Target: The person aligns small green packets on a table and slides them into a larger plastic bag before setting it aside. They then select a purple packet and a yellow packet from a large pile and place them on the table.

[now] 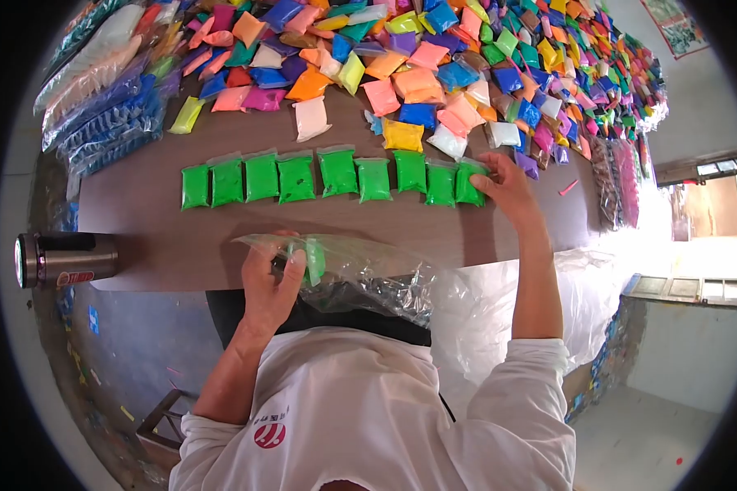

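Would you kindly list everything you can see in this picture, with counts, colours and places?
Small green plastic packets: nine, bright green, in a row across the brown table.
Mixed coloured packets: too many to count, orange, pink, blue, yellow, purple, white, heaped on the far side of the table.
Long clear bags of packets: several, blue, pink and white, far left of the table.
Steel flask: one, silver and black, lying at the table's left near edge.
Clear plastic bag: one, transparent, at the near edge, a green packet inside.
Large white sack: one, beside the table on the right.
Left hand: grips the clear plastic bag.
Right hand: fingers on the row's rightmost green packet.
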A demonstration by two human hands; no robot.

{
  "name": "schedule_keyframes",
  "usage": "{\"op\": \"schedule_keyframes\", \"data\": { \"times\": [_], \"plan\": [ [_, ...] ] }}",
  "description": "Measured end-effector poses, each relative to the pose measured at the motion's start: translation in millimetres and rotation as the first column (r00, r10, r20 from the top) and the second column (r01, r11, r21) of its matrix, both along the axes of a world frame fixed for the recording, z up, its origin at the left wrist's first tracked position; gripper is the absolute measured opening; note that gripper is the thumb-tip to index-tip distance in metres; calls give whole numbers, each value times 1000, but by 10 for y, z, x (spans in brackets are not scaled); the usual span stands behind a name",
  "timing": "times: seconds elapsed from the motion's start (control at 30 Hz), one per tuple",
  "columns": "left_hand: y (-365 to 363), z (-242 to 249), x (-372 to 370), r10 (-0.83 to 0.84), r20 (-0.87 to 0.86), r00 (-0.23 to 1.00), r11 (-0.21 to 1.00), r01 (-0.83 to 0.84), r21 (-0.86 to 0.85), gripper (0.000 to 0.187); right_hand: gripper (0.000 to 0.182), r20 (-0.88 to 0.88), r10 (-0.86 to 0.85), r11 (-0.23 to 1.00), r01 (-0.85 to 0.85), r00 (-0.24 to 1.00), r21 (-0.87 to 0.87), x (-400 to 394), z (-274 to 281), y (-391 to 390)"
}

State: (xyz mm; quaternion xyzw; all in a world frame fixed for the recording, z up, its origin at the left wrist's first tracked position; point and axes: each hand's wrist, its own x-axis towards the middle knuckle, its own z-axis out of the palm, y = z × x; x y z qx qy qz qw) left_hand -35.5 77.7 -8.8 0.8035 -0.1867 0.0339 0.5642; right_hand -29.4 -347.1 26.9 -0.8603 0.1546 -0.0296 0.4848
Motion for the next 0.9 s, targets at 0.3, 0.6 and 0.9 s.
{"op": "schedule_keyframes", "data": {
  "times": [0.3, 0.6, 0.9],
  "plan": [
    [0, -28, -10, 41, -32, 999, 999, -41, 9, 26, 51, -150, -28, 984, 1, 988, -178, -214, 71, 17],
    [-28, -23, 3, 27, 27, 999, 1000, -27, -9, 22, 53, 478, -69, 616, -340, 875, 711, -1308, 883, 493],
    [-23, -30, -26, 63, -34, 997, 997, -64, -42, 23, 49, 144, 397, 844, -422, 906, 330, -1014, 966, 2196]
  ]
}}
